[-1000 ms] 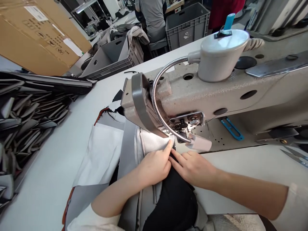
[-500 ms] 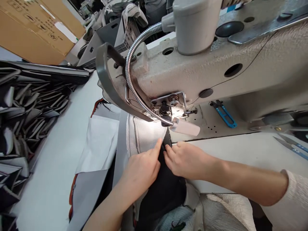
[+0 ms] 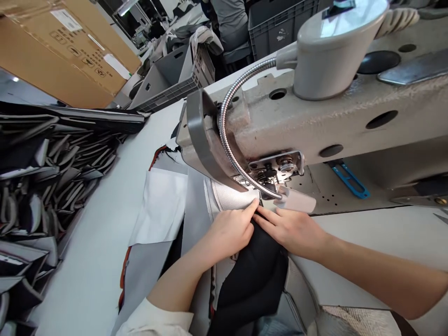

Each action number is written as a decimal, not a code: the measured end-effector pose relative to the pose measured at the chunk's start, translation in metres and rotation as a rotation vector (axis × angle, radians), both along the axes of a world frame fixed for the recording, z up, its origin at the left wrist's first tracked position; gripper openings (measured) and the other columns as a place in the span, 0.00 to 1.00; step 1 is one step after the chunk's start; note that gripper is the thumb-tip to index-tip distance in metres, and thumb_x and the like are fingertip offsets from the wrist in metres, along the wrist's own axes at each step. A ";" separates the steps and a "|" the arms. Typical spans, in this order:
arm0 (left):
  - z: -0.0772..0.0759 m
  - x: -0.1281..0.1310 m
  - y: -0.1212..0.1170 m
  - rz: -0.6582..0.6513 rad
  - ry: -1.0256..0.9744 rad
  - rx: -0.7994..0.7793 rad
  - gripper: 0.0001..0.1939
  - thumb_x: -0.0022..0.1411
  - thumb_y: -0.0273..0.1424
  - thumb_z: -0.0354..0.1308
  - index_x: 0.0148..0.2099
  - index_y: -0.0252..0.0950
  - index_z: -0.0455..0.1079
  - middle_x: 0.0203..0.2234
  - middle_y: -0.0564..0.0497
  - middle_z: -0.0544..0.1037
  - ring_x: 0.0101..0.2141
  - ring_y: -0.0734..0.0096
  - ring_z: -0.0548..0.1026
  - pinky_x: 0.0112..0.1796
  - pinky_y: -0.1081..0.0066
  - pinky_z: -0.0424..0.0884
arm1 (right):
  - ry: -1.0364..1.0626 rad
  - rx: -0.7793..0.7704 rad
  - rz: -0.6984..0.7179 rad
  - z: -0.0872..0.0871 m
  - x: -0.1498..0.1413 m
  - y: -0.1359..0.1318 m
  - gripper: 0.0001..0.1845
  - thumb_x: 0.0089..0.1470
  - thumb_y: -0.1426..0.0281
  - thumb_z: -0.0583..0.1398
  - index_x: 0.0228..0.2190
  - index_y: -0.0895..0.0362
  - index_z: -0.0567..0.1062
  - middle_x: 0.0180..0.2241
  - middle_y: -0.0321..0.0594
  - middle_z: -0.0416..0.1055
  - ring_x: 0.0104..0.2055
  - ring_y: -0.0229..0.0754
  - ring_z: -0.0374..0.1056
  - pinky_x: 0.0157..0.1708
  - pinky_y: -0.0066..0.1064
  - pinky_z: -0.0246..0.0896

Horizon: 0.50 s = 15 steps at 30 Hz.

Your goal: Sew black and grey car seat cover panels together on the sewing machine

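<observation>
A light grey mesh fabric piece [image 3: 231, 198] lies beneath the sewing machine's needle area [image 3: 271, 175], with black fabric [image 3: 257, 266] along its right side. My left hand [image 3: 229, 231] rests on the seam, index finger extended toward the needle area and the other fingers curled at the fabric. Close beside it, my right hand [image 3: 297, 228] has its fingers held long and together on the black fabric's edge, the fingertips near my left index finger. The undersides of both hands are hidden. The black fabric hangs down toward my lap.
A bendable metal lamp arm [image 3: 227, 126] curves before the machine head [image 3: 255, 126]. Blue thread snips [image 3: 352, 182] lie on the machine bed. Stacked fabric pieces [image 3: 66, 172] fill the left side. Behind stand a grey crate [image 3: 175, 84], a cardboard box [image 3: 70, 51] and a seated person [image 3: 231, 23].
The camera view has shifted, so the machine appears farther right. My right fingers have straightened from a curled pinch. Both hands and the fabric are closer to the needle area.
</observation>
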State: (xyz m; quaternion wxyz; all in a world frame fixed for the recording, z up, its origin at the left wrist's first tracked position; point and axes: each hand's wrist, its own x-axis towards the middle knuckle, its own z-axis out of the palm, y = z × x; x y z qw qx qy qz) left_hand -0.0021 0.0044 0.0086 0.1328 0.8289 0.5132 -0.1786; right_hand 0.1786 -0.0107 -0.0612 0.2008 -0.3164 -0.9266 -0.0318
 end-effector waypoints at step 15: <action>0.016 -0.013 -0.001 -0.044 0.072 -0.092 0.33 0.55 0.23 0.42 0.64 0.41 0.48 0.41 0.49 0.76 0.39 0.63 0.74 0.36 0.70 0.66 | -0.190 -0.101 0.309 0.014 0.022 -0.004 0.29 0.51 0.75 0.54 0.56 0.56 0.61 0.55 0.60 0.59 0.28 0.41 0.65 0.27 0.33 0.54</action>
